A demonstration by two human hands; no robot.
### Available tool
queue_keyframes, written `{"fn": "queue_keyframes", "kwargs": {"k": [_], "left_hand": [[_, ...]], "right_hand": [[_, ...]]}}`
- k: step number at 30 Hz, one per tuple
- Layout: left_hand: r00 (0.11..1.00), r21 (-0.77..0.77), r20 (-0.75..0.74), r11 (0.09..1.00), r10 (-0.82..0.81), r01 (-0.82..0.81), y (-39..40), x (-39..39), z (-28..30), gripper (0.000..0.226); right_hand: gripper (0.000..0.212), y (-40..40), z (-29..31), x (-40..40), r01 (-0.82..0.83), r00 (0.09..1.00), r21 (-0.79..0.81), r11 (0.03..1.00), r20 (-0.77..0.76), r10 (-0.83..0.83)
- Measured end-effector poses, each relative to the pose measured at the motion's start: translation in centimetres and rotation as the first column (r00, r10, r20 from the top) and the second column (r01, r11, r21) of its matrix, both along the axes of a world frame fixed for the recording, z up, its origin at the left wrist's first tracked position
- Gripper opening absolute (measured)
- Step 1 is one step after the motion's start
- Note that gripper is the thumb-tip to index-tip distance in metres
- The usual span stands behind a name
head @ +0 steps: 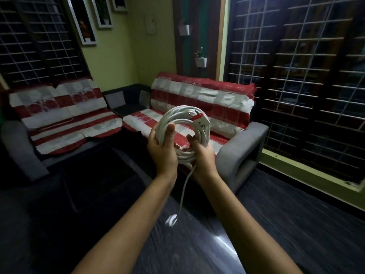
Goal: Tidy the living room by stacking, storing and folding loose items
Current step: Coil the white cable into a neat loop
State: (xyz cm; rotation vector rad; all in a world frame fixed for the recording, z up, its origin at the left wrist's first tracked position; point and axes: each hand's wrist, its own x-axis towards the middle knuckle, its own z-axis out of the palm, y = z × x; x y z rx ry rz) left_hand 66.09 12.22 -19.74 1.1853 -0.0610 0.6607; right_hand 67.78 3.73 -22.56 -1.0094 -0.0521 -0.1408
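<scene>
Head-camera view: a coiled white extension cord [183, 133] is held upright in mid-air, gripped on one side by the left hand [163, 149] and on the other by the right hand [202, 153]. Its red-and-white socket block [201, 121] sits at the coil's top; a loose end [171, 219] dangles below. Behind, a sofa [243, 153] draped in a red-and-white cover [199, 99] is seen.

Dim green-walled room; grey corner sofa [243, 153]; grilled windows [300, 76]
</scene>
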Motion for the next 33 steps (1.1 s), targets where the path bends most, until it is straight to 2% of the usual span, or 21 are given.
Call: {"fn": "queue_keyframes", "kwargs": {"k": [1,3,5,6,7,8,9,10,11,12,13,14,15,17,18,20,23,26,30,33], "left_hand": [[0.999,-0.014,-0.016,0.999,-0.041,0.041,0.2,0.1,-0.4,0.065],[0.990,0.032,-0.077,0.992,-0.121,0.124,1.1,0.5,-1.3,0.090],[0.978,0.038,-0.163,0.990,-0.128,0.136,2.4,0.7,-1.3,0.113],[0.983,0.079,-0.176,0.994,-0.055,0.070,3.2,0.6,-0.9,0.119],[0.988,0.208,-0.131,0.977,0.077,-0.049,4.0,0.6,-0.5,0.122],[0.977,0.413,-0.007,0.891,0.211,-0.189,4.8,0.6,0.2,0.121],[0.953,0.617,0.161,0.727,0.257,-0.301,5.4,0.7,1.2,0.117],[0.941,0.780,0.270,0.527,0.205,-0.338,5.5,0.7,2.4,0.116],[0.954,0.895,0.274,0.331,0.118,-0.298,5.4,0.9,3.5,0.118],[0.982,0.969,0.183,0.157,0.048,-0.188,5.1,1.3,4.4,0.121],[1.000,1.000,0.016,0.026,0.012,-0.016,4.7,1.7,5.0,0.124],[0.982,0.981,-0.190,-0.033,-0.009,0.189,4.4,2.1,5.2,0.126],[0.927,0.928,-0.373,-0.027,-0.033,0.373,4.3,2.5,5.0,0.128],[0.819,0.813,-0.565,0.103,-0.104,0.574,4.2,3.0,4.1,0.125],[0.795,0.778,-0.596,0.165,-0.112,0.606,4.1,3.2,3.4,0.125],[0.788,0.766,-0.611,0.197,-0.074,0.612,3.6,3.4,2.5,0.134],[0.816,0.802,-0.576,0.159,-0.050,0.576,3.2,3.2,2.4,0.140],[0.831,0.820,-0.542,0.137,-0.122,0.555,3.1,2.9,3.3,0.125],[0.755,0.736,-0.598,0.189,-0.270,0.651,2.8,3.2,4.3,0.093],[0.705,0.665,-0.602,0.254,-0.375,0.703,3.2,3.5,4.4,0.087]], "right_hand": [[0.007,-0.2,0.5,0.0,0.036,0.999,-0.057,0.998,0.012,-0.036],[0.019,-0.8,1.3,0.3,0.107,0.994,-0.190,0.976,0.055,-0.098],[0.028,-1.7,2.3,0.5,0.132,0.989,-0.356,0.925,0.114,-0.097],[0.030,-2.2,2.8,0.7,0.131,0.988,-0.447,0.885,0.131,-0.081],[0.029,-2.7,3.3,0.9,0.126,0.989,-0.545,0.829,0.136,-0.061],[0.024,-3.1,3.9,1.2,0.120,0.989,-0.656,0.745,0.140,-0.036],[0.019,-3.3,4.5,1.6,0.121,0.988,-0.782,0.611,0.155,0.003],[0.015,-3.4,5.1,1.9,0.132,0.982,-0.902,0.411,0.174,0.067],[0.016,-3.2,5.7,2.1,0.157,0.970,-0.971,0.182,0.186,0.155],[0.019,-2.8,6.2,2.2,0.188,0.951,-0.982,-0.026,0.175,0.254],[0.023,-2.3,6.7,2.0,0.225,0.926,-0.957,-0.183,0.152,0.346],[0.032,-1.7,7.1,1.9,0.261,0.901,-0.919,-0.297,0.121,0.417],[0.041,-1.3,7.4,1.9,0.281,0.886,-0.880,-0.384,0.083,0.456],[0.045,-1.2,7.6,2.0,0.285,0.879,-0.834,-0.473,0.030,0.477],[0.045,-1.4,7.3,2.2,0.278,0.878,-0.831,-0.482,0.016,0.479],[0.043,-1.9,6.2,2.8,0.227,0.885,-0.868,-0.441,-0.005,0.465],[0.051,-2.5,5.4,3.1,0.137,0.906,-0.927,-0.348,-0.025,0.423],[0.063,-3.5,6.2,3.2,-0.010,0.921,-0.964,-0.266,-0.113,0.374],[0.065,-5.5,6.9,3.5,-0.228,0.865,-0.973,-0.045,-0.224,0.449],[0.087,-8.1,6.6,3.6,-0.462,0.762,-0.864,0.199,-0.272,0.587]]}}
